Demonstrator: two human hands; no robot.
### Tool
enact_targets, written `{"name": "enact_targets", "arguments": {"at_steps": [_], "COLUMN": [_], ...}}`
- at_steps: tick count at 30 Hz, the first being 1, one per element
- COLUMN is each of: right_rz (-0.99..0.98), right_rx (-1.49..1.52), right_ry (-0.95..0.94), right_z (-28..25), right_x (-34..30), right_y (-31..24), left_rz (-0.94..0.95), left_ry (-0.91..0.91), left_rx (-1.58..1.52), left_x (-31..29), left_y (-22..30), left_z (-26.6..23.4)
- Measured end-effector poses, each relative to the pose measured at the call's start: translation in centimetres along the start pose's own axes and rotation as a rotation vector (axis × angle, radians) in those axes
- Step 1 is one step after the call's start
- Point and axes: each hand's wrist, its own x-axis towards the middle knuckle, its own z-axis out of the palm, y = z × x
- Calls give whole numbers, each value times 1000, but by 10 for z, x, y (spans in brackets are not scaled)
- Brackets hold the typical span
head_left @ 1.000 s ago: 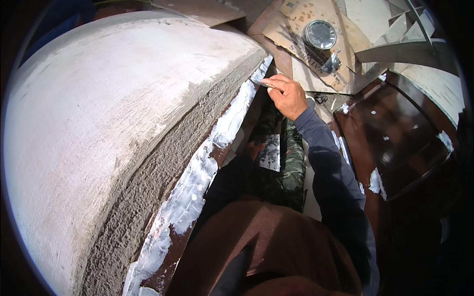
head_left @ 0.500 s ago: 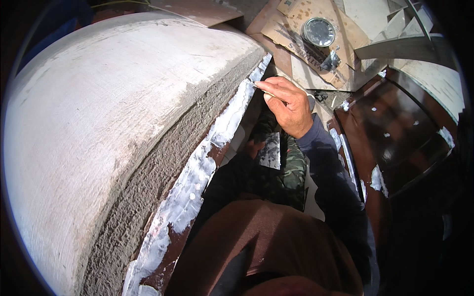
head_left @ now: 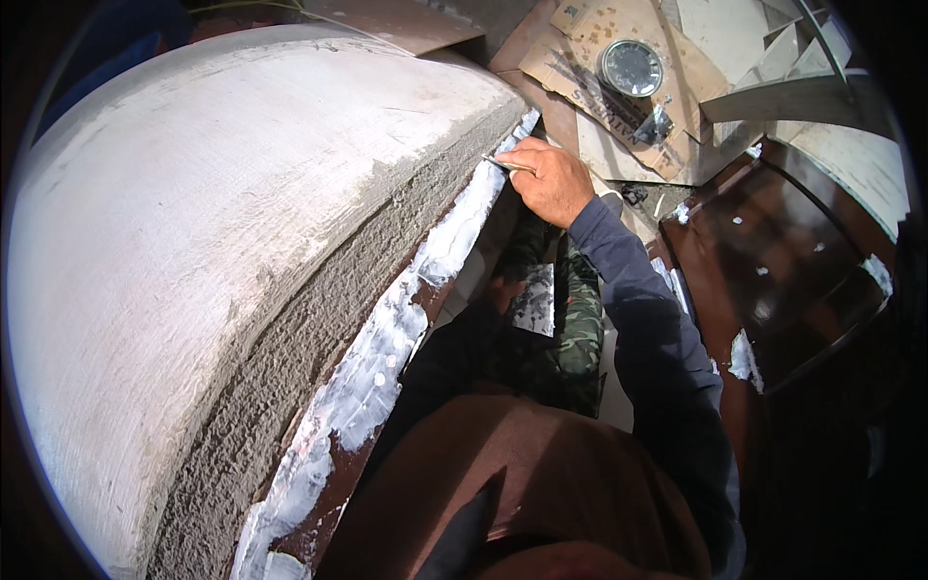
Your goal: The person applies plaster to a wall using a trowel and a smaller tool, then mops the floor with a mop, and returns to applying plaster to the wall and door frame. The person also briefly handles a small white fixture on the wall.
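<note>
My right hand (head_left: 551, 184) is closed around a small putty knife (head_left: 509, 165), its thin blade against the far part of a brown edge strip. White filler (head_left: 362, 367) covers much of that strip in uneven smears, with brown surface (head_left: 340, 474) showing through lower down. Beside the strip runs a band of rough grey mortar (head_left: 280, 387), which borders a large curved whitish slab (head_left: 213, 222). In shadow below, my left hand (head_left: 503, 294) holds a small flat plate (head_left: 535, 302) smeared with grey and white. Most of its fingers are hidden by the dark.
At the upper right, a round tin (head_left: 630, 68) stands on a stained cardboard sheet (head_left: 580, 48). A glossy dark brown panel (head_left: 783, 261) with white filler patches lies at the right. A curved grey piece (head_left: 797, 104) sits beyond it.
My right hand has turned and shifted slightly down and left along the strip, with the knife still at the filler. The whole view has moved a little; my left hand still holds the plate.
</note>
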Motion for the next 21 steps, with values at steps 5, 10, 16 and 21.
{"name": "enact_targets", "arguments": {"at_steps": [5, 10, 16, 21], "right_rz": [-93, -174, -330, -315], "right_rx": [134, 317, 92, -112], "right_ry": [-99, -168, 32, -94], "right_z": [-28, -70, -95, -87], "right_x": [-19, -58, -110, -146], "right_y": [-47, -74, -44, -35], "left_rz": [-37, 314, -181, -67], "left_ry": [-3, 122, -184, -364], "left_rx": [35, -40, -1018, -1082], "left_x": [13, -6, -55, -81], "left_y": [-23, 14, 114, 172], "left_z": [-6, 11, 37, 51]}}
